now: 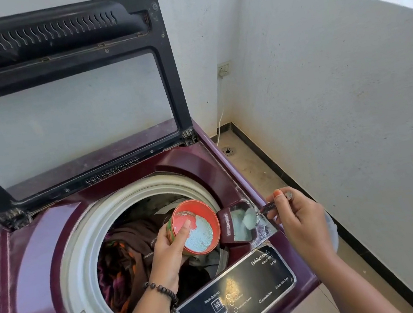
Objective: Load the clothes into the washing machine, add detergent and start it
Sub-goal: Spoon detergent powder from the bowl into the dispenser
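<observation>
Outdoors, balcony corner: white walls (pixel 323 87) enclosing tan floor (pixel 254 165). Washing machine (pixel 25 274) standing lid-up, clothes (pixel 124 260) lying in drum. Left hand (pixel 168 254) fingers gripping detergent tub (pixel 196 226) over drum; right hand (pixel 299 217) fingers pinching spoon (pixel 252 217) over dispenser drawer (pixel 236 225).

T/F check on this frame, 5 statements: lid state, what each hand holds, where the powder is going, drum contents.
1. The washing machine lid is shut. False: it stands raised, and the drum is open.
2. The left hand holds a red tub of pale blue detergent powder. True.
3. The right hand is empty. False: it pinches the handle of a spoon loaded with powder.
4. The spoon is over the pulled-out detergent drawer, which already has powder in it. True.
5. The drum holds no clothes. False: dark and patterned clothes lie inside.
</observation>
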### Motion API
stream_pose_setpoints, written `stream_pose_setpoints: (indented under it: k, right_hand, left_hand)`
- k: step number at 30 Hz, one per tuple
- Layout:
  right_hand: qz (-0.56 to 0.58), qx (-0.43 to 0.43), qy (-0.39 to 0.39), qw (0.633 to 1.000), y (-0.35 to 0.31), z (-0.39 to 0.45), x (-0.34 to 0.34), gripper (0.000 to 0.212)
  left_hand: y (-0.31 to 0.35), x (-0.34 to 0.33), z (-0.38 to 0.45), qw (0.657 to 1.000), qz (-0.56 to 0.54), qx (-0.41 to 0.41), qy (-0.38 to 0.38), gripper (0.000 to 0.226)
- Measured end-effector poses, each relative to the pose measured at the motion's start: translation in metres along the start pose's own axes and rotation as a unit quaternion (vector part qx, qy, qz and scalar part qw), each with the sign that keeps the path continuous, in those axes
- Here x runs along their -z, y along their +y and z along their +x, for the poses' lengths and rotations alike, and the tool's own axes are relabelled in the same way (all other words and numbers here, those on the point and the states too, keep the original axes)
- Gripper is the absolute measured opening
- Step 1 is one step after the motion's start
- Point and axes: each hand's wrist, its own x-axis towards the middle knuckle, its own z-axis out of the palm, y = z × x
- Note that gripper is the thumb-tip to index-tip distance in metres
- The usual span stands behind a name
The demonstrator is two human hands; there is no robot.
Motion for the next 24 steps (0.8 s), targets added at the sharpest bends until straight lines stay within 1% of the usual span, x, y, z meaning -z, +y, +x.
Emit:
stream_pose_setpoints:
  k: [8, 24]
  right_hand:
    - [0.005, 0.006, 0.006, 1.000, 0.0004, -0.0002, 0.0000, 0.027]
    - [0.012, 0.019, 0.003, 1.000, 0.0018, -0.0010, -0.0026, 0.026]
  left_hand:
    - [0.0001, -0.0002, 0.0005, 1.000, -0.003, 0.000, 0.000, 0.059]
    - [0.0003, 0.0005, -0.0002, 1.000, -0.001, -0.002, -0.006, 0.064]
